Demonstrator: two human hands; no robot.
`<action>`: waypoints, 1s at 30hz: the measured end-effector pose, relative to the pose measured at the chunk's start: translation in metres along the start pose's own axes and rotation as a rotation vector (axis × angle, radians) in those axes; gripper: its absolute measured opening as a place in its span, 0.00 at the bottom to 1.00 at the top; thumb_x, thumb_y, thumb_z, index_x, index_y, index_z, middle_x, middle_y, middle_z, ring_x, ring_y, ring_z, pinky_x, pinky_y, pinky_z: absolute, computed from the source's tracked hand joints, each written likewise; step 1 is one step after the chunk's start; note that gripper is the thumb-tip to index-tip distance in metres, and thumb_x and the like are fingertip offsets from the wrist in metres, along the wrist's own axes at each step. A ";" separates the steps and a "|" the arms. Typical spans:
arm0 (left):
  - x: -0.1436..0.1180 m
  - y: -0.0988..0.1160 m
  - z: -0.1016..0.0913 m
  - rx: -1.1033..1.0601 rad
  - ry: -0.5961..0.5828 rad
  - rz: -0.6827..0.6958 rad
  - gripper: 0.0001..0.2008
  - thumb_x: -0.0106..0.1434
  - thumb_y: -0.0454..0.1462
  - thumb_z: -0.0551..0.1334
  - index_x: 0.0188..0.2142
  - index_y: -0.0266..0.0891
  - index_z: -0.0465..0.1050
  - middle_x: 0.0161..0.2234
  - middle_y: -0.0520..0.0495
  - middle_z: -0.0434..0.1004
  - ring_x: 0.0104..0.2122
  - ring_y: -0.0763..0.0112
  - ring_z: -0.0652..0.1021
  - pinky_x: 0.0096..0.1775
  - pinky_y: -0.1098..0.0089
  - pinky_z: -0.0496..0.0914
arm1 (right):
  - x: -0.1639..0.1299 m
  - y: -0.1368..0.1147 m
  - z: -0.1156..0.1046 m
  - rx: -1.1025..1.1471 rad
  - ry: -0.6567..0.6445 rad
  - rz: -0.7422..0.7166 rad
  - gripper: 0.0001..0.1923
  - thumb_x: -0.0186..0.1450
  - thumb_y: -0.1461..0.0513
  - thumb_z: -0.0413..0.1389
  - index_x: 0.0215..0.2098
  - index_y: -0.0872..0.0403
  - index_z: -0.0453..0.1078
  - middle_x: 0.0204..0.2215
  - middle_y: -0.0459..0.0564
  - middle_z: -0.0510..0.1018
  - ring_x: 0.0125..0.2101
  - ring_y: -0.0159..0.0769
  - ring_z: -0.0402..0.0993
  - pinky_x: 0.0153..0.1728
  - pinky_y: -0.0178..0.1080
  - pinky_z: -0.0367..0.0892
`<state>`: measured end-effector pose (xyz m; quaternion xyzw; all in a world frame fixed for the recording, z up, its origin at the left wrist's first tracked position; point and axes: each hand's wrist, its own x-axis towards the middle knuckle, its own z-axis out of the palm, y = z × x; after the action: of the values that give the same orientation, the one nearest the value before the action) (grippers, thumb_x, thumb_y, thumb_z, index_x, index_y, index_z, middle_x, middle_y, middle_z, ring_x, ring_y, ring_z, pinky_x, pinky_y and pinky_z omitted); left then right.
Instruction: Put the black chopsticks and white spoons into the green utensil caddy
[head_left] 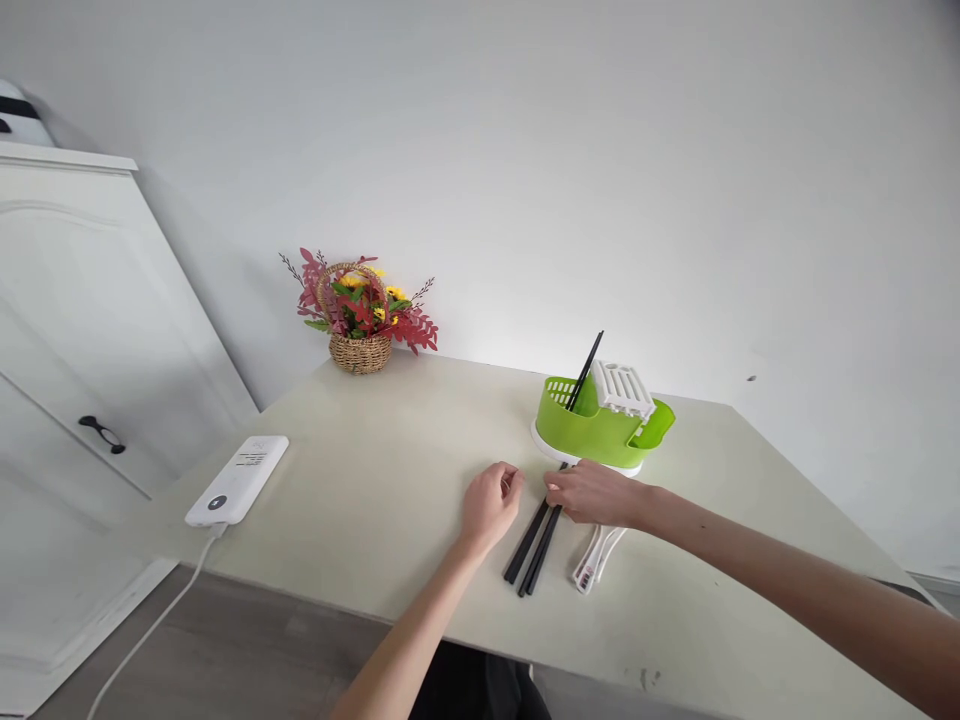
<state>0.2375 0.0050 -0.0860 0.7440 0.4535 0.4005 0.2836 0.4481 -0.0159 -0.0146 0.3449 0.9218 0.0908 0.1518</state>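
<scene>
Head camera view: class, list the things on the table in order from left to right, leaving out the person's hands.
White power bank → flower basket → black chopsticks lying flat → white utensils → green cutlery holder.

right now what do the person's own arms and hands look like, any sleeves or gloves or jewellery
Both are bare. The left hand and the right hand wear no gloves, and no rings, watch or bracelets show. No sleeve covers either forearm as far as the picture's lower edge. The arms are slim and the right forearm carries a few small dark spots. No markings or tattoos show.
</scene>
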 end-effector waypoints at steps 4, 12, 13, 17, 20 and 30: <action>0.000 0.000 0.000 0.003 -0.009 0.002 0.13 0.72 0.43 0.57 0.36 0.41 0.76 0.33 0.47 0.83 0.30 0.68 0.79 0.36 0.70 0.69 | 0.000 0.000 0.000 -0.004 -0.003 0.005 0.11 0.67 0.70 0.52 0.37 0.55 0.76 0.37 0.51 0.77 0.30 0.31 0.73 0.24 0.37 0.47; 0.000 0.003 -0.002 0.006 -0.022 0.013 0.13 0.72 0.43 0.57 0.36 0.42 0.77 0.31 0.48 0.82 0.29 0.68 0.79 0.35 0.70 0.68 | -0.015 0.003 -0.004 -0.013 -0.005 0.022 0.10 0.67 0.71 0.53 0.33 0.54 0.74 0.33 0.48 0.79 0.28 0.31 0.73 0.24 0.37 0.44; 0.000 0.003 -0.002 0.004 -0.021 0.017 0.13 0.72 0.43 0.57 0.36 0.42 0.77 0.32 0.48 0.82 0.29 0.68 0.79 0.35 0.70 0.68 | -0.018 0.004 -0.006 -0.016 -0.002 0.024 0.10 0.68 0.71 0.53 0.32 0.54 0.73 0.31 0.47 0.79 0.27 0.31 0.73 0.24 0.37 0.44; 0.000 0.004 -0.004 -0.029 -0.031 0.023 0.14 0.72 0.44 0.57 0.35 0.42 0.77 0.33 0.48 0.83 0.30 0.68 0.79 0.35 0.70 0.70 | -0.032 0.010 -0.024 -0.038 0.031 0.034 0.10 0.69 0.71 0.54 0.33 0.53 0.71 0.28 0.46 0.78 0.25 0.31 0.72 0.25 0.38 0.44; 0.001 0.009 -0.007 -0.102 -0.052 0.010 0.17 0.72 0.47 0.56 0.35 0.42 0.77 0.33 0.48 0.83 0.30 0.68 0.79 0.35 0.70 0.70 | -0.041 0.018 -0.043 -0.057 0.061 0.047 0.10 0.68 0.73 0.55 0.35 0.53 0.70 0.28 0.45 0.77 0.26 0.31 0.71 0.26 0.38 0.44; 0.005 0.017 -0.012 -0.665 -0.313 -0.184 0.35 0.70 0.64 0.50 0.36 0.36 0.79 0.29 0.42 0.83 0.28 0.65 0.80 0.30 0.69 0.69 | -0.033 0.038 -0.083 -0.122 0.182 0.153 0.14 0.68 0.75 0.51 0.41 0.52 0.70 0.33 0.47 0.78 0.27 0.32 0.71 0.26 0.38 0.45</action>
<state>0.2359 0.0032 -0.0646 0.6197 0.3148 0.3801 0.6103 0.4669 -0.0146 0.0805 0.3947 0.8955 0.1889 0.0809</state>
